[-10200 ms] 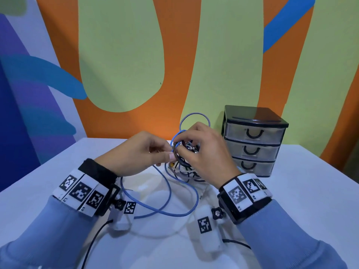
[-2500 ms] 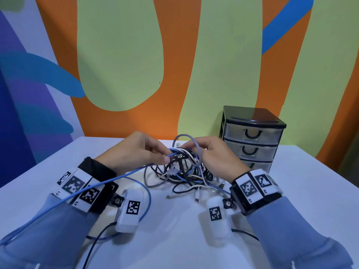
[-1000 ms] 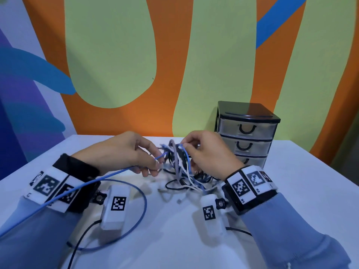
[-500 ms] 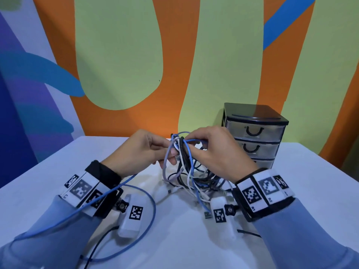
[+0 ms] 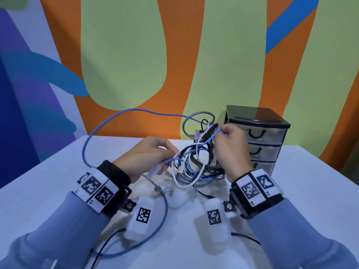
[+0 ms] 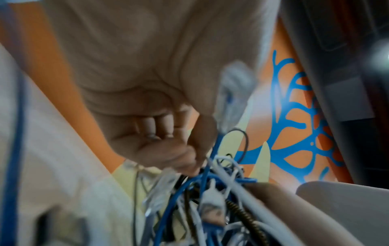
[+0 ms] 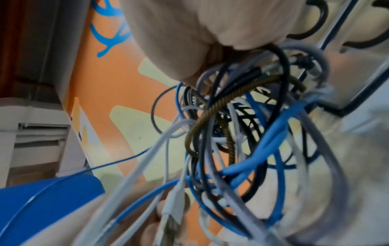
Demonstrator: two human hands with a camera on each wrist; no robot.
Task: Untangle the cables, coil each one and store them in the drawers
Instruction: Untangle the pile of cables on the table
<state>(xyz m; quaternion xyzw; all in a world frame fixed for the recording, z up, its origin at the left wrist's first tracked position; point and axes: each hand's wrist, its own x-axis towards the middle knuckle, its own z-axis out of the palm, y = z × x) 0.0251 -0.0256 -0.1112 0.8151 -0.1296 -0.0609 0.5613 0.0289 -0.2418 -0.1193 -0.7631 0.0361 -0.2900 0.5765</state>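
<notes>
Right hand [image 5: 231,146] holds the tangle [image 5: 196,160] up off the white table [image 5: 58,181] by its top loops, fingers curled round them, just in front of the shut drawers [image 5: 258,136]. Left hand [image 5: 147,158] pinches a strand of the blue cable [image 5: 124,115] low in the knot. The trick, I'd say: feed blue out slowly and loosen the loops, because a hard yank tightens everything.

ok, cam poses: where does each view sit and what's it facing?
Head: on the head, facing forward and down at the table, drawer unit and wall; both hands, sleeves show.
Left wrist: looks along left hand into the cable tangle.
Right wrist: looks along right hand into the same tangle.
Shared: tangle, orange wall.
</notes>
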